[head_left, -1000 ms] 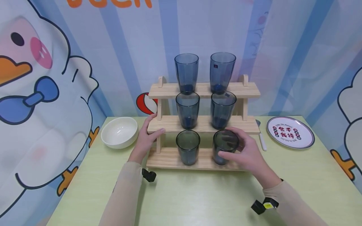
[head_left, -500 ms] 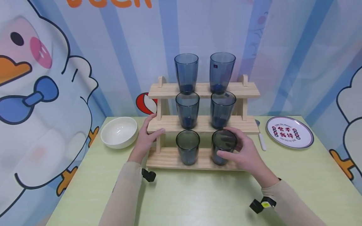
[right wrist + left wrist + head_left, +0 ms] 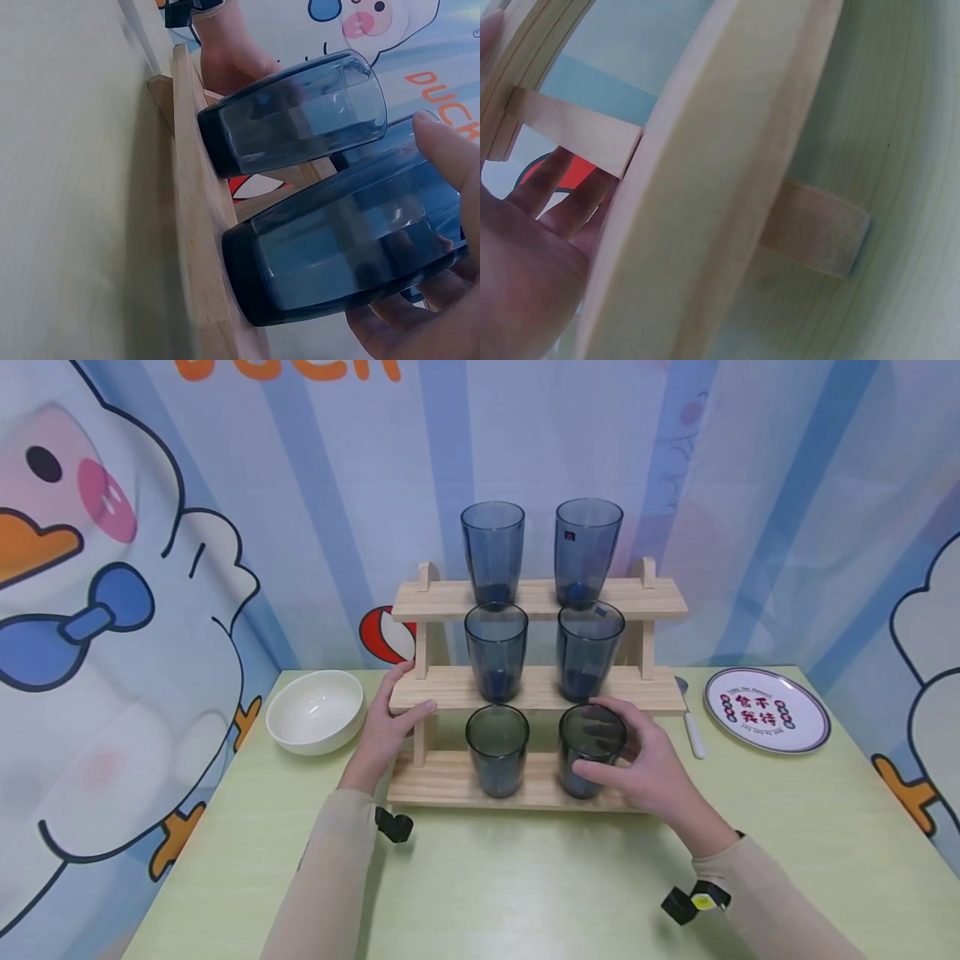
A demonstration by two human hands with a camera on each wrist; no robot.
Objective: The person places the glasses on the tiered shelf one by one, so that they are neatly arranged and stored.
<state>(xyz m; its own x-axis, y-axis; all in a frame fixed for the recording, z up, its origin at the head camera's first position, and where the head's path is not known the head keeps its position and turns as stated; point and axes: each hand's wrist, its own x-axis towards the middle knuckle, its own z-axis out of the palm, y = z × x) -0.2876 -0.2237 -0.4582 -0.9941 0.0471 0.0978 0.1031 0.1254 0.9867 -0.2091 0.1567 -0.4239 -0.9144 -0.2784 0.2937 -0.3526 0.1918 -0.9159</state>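
Observation:
A three-tier wooden rack [image 3: 450, 785] bears two blue-tinted drinking glasses on each tier, all upright. My right hand [image 3: 652, 768] holds the bottom right glass [image 3: 576, 747], thumb in front and fingers around its far right side. In the right wrist view that glass [image 3: 330, 244] has its base on the bottom board. My left hand [image 3: 390, 727] grips the left end of the middle board, its thumb on the near side. The left wrist view has the fingers [image 3: 581, 206] behind the rack's side post. To the left of the held glass stands the other bottom glass [image 3: 498, 752].
Two glasses stand on the middle tier, such as the left one [image 3: 497, 652], and two on top. A white bowl [image 3: 315, 712] is left of the rack. To the right lie a white-handled utensil [image 3: 693, 735] and a printed plate [image 3: 767, 710]. A cartoon curtain hangs behind.
My right hand and the bottom right glass have shifted slightly left along the board. My left hand keeps its place on the rack.

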